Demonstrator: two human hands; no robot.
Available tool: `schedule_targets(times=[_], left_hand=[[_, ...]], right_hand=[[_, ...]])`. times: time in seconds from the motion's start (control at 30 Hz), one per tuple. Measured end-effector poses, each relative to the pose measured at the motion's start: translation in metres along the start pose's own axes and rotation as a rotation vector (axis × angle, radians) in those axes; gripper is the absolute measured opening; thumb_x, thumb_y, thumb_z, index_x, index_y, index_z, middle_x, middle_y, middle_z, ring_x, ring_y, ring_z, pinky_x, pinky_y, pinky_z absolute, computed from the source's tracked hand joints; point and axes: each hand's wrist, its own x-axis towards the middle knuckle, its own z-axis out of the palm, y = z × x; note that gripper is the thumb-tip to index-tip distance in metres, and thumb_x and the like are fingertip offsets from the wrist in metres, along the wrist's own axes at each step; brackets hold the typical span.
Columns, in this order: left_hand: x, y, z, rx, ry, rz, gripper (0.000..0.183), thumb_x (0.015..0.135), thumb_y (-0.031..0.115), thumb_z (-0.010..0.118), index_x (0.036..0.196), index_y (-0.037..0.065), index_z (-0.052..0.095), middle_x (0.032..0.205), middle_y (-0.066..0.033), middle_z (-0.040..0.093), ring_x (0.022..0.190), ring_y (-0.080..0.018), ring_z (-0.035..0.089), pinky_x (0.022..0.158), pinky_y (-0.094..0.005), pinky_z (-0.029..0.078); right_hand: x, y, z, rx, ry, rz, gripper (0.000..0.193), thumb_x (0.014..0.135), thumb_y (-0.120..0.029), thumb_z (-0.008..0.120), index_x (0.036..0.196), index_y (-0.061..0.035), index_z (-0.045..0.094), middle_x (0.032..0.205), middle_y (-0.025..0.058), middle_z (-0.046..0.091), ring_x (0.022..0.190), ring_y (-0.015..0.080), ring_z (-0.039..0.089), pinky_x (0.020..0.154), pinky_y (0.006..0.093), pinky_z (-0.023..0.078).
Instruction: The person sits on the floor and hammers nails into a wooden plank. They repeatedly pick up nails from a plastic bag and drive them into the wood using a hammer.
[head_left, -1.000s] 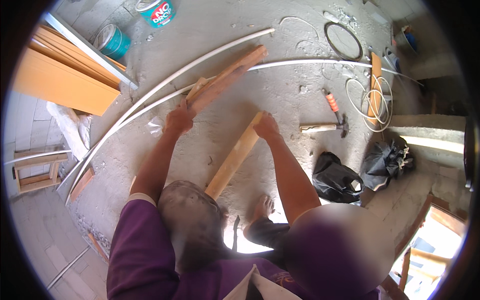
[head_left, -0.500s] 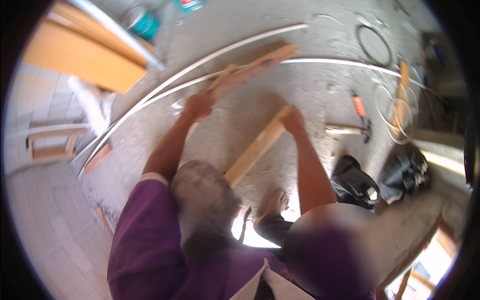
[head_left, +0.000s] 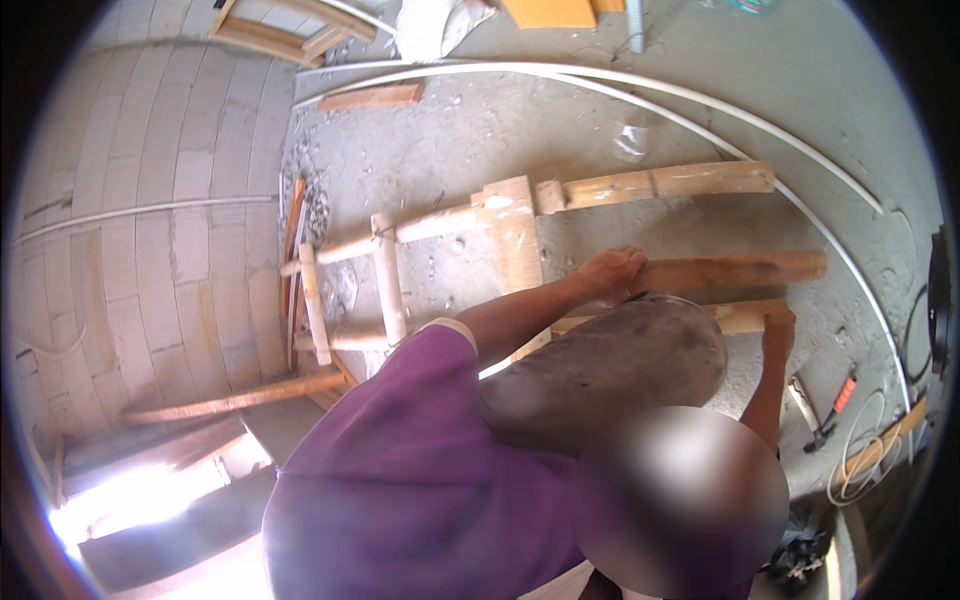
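Observation:
My left hand (head_left: 612,274) is closed on the near end of a reddish-brown wooden board (head_left: 735,271). My right hand (head_left: 779,334) grips the end of a pale wooden rail (head_left: 745,317). This rail belongs to a ladder-like wooden frame, whose other rail (head_left: 665,185) runs along the far side. A wide crosspiece (head_left: 517,235) and thinner rungs (head_left: 388,280) join the two rails. The board lies between the rails, closer to the one under my right hand. My grey-clad knee (head_left: 620,360) hides part of that rail.
Long white pipes (head_left: 640,78) curve across the concrete floor beyond the frame. A hammer (head_left: 833,412) with an orange handle and a coiled pale cable (head_left: 868,460) lie at the right. A block wall (head_left: 150,200) stands at the left. Another wood piece (head_left: 370,96) lies near the pipes.
The view has swung left, bringing the rungs and block wall into sight. The reddish-brown board has shifted from beside the far rail toward the near rail. Both hands keep their grips.

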Motion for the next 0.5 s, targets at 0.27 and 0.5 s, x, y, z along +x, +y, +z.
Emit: schedule_targets(times=[0.27,0.5], left_hand=[[-0.006,-0.033,0.034,0.271,-0.001,-0.003,0.073,0.075,0.047,0.073,0.126,0.001,0.049,0.134,-0.0183,0.044,0.135,-0.0368,0.032,0.107,-0.0601,0.03],[0.023,-0.088,0.079,0.356,-0.022,-0.202,0.065,0.087,0.032,0.058,0.141,0.002,0.037,0.152,-0.0231,0.027,0.141,-0.0398,0.027,0.104,-0.0624,0.033]], right_hand=[[-0.007,-0.027,-0.022,0.055,-0.122,0.052,0.062,0.087,-0.046,0.064,0.121,0.003,0.049,0.111,0.0269,0.062,0.105,0.0445,0.058,0.089,0.0475,0.045],[0.004,0.005,-0.001,0.083,-0.078,-0.196,0.062,0.086,-0.05,0.065,0.117,0.0026,0.055,0.108,0.0246,0.063,0.102,0.0408,0.06,0.087,0.0463,0.047]])
